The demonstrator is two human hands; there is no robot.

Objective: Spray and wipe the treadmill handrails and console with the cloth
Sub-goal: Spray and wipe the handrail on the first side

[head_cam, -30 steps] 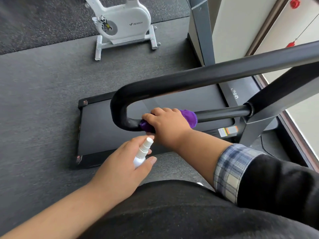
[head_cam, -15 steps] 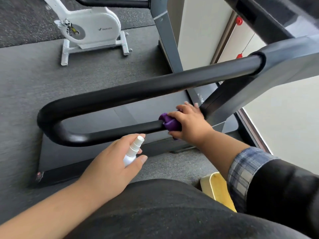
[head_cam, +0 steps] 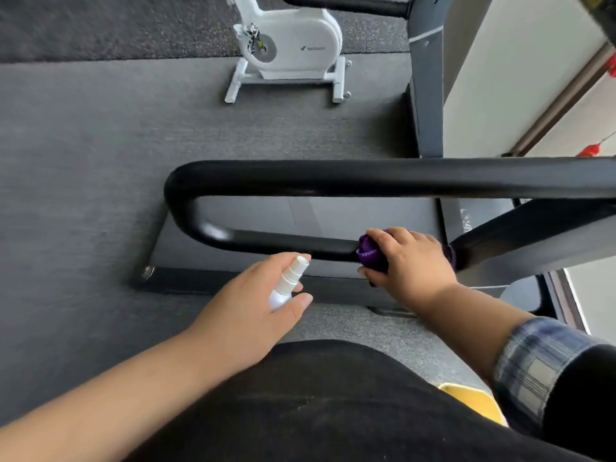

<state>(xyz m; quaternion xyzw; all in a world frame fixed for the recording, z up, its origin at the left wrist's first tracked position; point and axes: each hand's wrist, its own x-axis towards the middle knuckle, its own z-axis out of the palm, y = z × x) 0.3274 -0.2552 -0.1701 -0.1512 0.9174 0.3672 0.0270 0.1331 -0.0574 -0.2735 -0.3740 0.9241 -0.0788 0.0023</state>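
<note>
A black looped treadmill handrail (head_cam: 333, 176) crosses the middle of the head view, and its lower bar (head_cam: 293, 243) runs back to the grey upright. My right hand (head_cam: 410, 265) grips a purple cloth (head_cam: 370, 256) wrapped round that lower bar, close to where it joins the upright (head_cam: 520, 243). My left hand (head_cam: 256, 308) holds a small white spray bottle (head_cam: 286, 285) just in front of the lower bar, nozzle up and pointing toward the rail. The console is out of view.
The treadmill deck (head_cam: 333, 218) lies below the rail on dark grey floor matting. A white exercise bike (head_cam: 293, 48) stands at the back. Another grey machine post (head_cam: 428, 95) and a pale wall are at the right. Something yellow (head_cam: 473, 401) lies by my right knee.
My right hand slid the cloth along the lower bar from the bend at the left to the upright end. The left hand kept the bottle beside the rail. The view shifted.
</note>
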